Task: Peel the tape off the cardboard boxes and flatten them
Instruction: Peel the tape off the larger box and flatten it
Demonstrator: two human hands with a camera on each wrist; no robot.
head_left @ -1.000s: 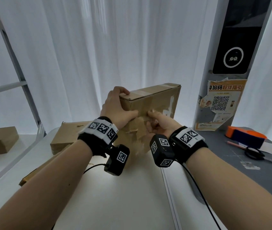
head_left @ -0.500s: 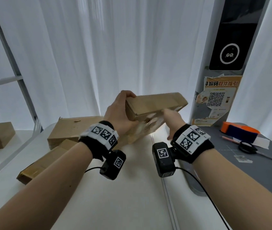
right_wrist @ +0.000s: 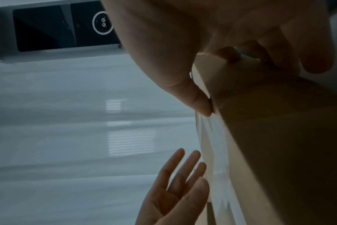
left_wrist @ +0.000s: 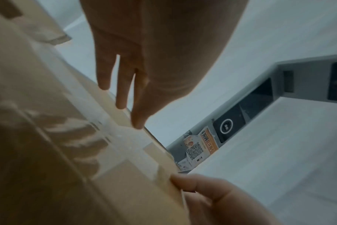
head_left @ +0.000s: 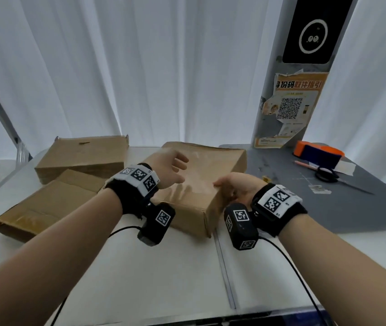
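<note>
Item 1, nearest: right hand (head_left: 236,188), at near right corner of taped box (head_left: 201,184); thumb hooked on top edge, fingers curled against right side face, clamped on that corner.

Item 2: left hand (head_left: 169,169), above top face of same box; fingers straight and spread apart, holding nothing. From wrist views, fingertips (left_wrist: 138,123) close over top face near far edge; contact not determinable.

Item 3: taped box, lying flat on white table (head_left: 163,267), straddling seam toward grey mat (head_left: 363,208). Clear tape (left_wrist: 113,134) glossy and wrinkled across top face, running to corner under right thumb. Box fully formed, not collapsed.

Item 4, left and farther: flattened cardboard (head_left: 46,208) lying low at left table edge, judged already dealt with; second box (head_left: 81,156) behind it, formed, tape state too unclear to record.

Item 5, far right on mat: scissors (head_left: 328,176), orange tape dispenser (head_left: 316,154), pencil (head_left: 305,164); unused at this moment.

Progress, judged: early to middle. One piece apparently flat; tape on held box yet to be lifted, flattening of it yet to follow; second box likely pending. Right thumb placed well for picking at tape edge.
</note>
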